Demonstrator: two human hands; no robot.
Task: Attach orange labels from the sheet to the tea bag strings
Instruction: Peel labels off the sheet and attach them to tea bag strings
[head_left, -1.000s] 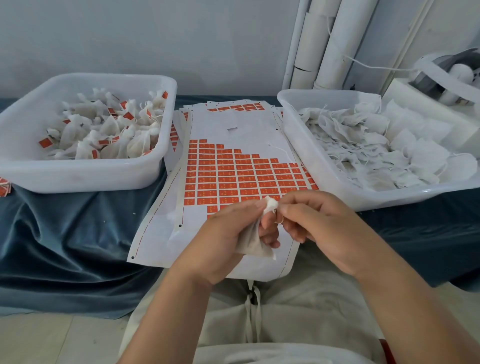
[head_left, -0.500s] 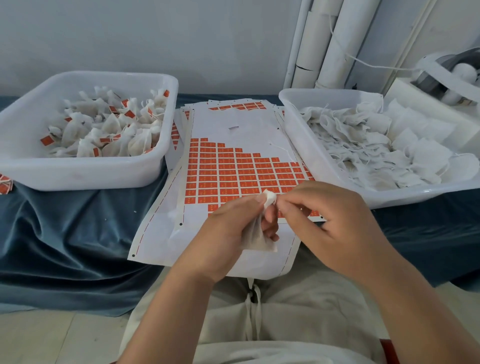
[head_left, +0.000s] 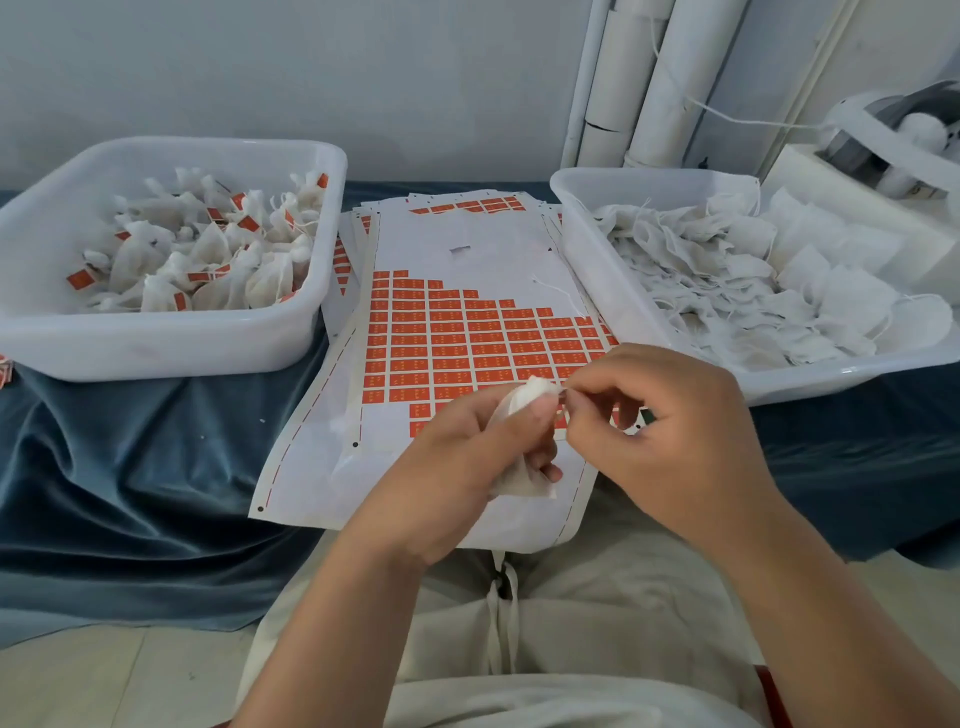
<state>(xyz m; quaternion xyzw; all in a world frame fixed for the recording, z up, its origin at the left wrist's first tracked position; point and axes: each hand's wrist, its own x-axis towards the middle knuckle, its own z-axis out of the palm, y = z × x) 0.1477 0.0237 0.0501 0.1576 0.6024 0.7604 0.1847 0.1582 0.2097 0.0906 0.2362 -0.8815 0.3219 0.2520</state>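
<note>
Tea bag (head_left: 525, 480) gripped in left hand (head_left: 467, 457) over near edge of label sheet (head_left: 467, 249); right hand (head_left: 670, 431) pinches its gathered top, string too fine to see. Best: pull string clear and taut before peeling an orange label (head_left: 448, 364). Beyond: bin of labelled bags (head_left: 171, 345) left, bin of unlabelled bags (head_left: 597, 291) right.
</note>
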